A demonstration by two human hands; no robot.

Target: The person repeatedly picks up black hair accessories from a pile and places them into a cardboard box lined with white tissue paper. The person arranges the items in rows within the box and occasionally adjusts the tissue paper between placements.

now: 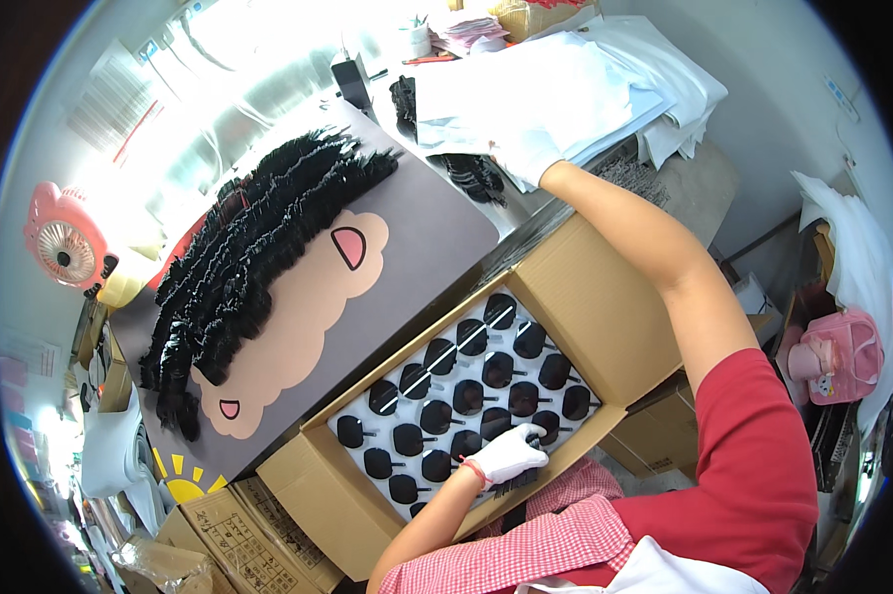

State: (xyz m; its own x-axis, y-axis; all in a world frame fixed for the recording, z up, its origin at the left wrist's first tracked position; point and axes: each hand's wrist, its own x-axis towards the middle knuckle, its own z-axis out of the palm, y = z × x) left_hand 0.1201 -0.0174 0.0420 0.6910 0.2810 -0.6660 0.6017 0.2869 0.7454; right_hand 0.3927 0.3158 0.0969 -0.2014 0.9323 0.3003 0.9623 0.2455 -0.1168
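Note:
My left hand (507,454), in a white glove with a red band at the wrist, rests over the near right part of an open cardboard box (585,287). Its fingers are bent together beside a black piece; what they hold, if anything, is hidden. Inside the box, several rounded black pieces with short stems (468,397) lie in rows on a white layer. My right arm stretches far forward, and my white-gloved right hand (527,158) is at the near edge of a pile of white sheets (525,89). Glare blurs its fingers into the white.
A grey mat (436,208) with a cartoon print lies left of the box, bearing long rows of thin black pieces (258,247). A pink fan (65,238) stands far left. More cartons (258,540) sit at the lower left. A pink bag (842,356) is at the right.

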